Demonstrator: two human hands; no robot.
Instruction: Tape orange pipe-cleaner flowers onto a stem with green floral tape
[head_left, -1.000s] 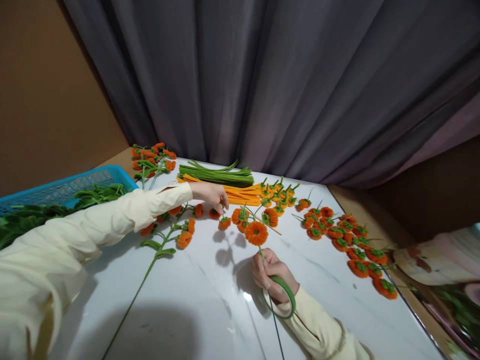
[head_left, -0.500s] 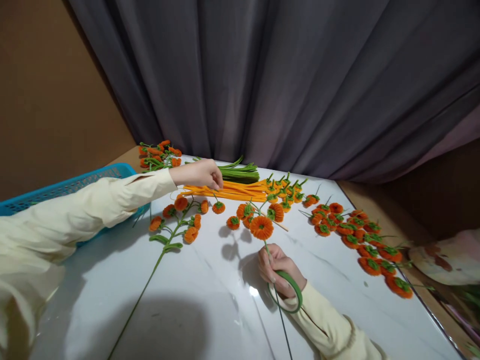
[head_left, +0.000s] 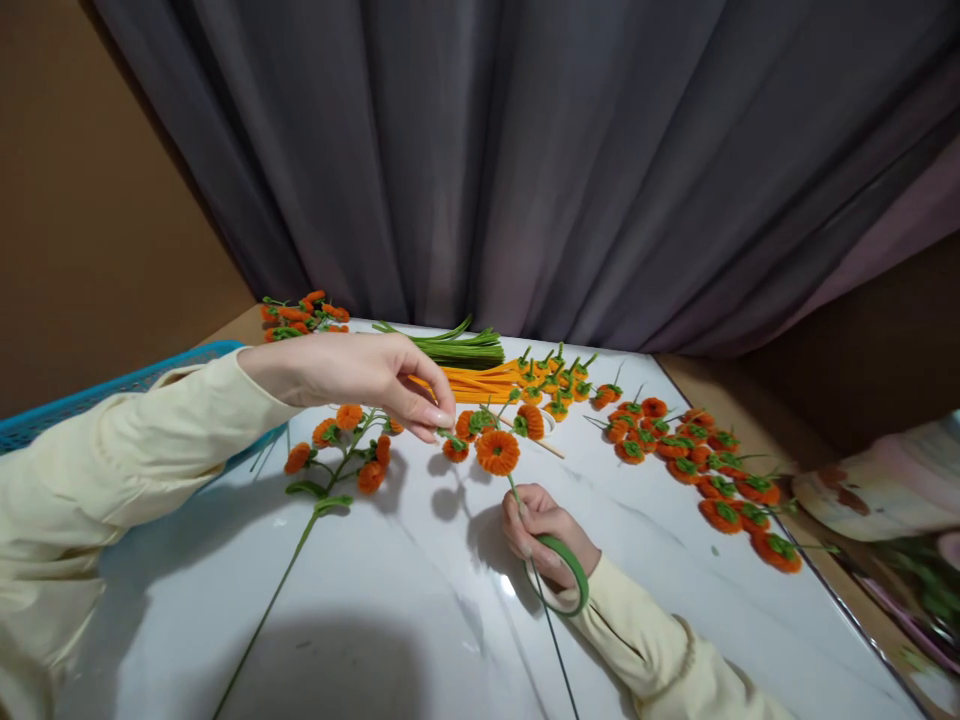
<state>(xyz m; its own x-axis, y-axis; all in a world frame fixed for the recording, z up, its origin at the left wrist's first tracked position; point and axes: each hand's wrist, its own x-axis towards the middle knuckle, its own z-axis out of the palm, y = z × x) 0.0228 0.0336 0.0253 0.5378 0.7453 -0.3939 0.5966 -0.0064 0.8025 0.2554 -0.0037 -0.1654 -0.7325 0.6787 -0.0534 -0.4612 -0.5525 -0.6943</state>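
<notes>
My right hand (head_left: pixel 541 530) pinches the green stem of an orange flower spray (head_left: pixel 497 452), held upright over the white table. A roll of green tape (head_left: pixel 574 572) hangs around its fingers. My left hand (head_left: pixel 390 385) reaches in from the left, thumb and fingers closed together at a small orange flower (head_left: pixel 455 449) at the spray's left side; whether they grip its thin wire is hard to see. A second flower stem with green leaves (head_left: pixel 322 500) lies left of centre, its top partly behind my left hand.
Behind are green stems (head_left: pixel 480 347), orange strips (head_left: pixel 487 383) and small yellow-orange buds (head_left: pixel 559 380). Several orange flower heads (head_left: pixel 686 450) lie at the right. A blue basket (head_left: pixel 217 350) stands left, more orange flowers (head_left: pixel 300 315) at the back left, and a grey curtain (head_left: pixel 450 150) beyond.
My left hand has moved right and nearer, from above the orange strips to the spray's small left flower. My right hand keeps its hold on the stem. The view has shifted slightly.
</notes>
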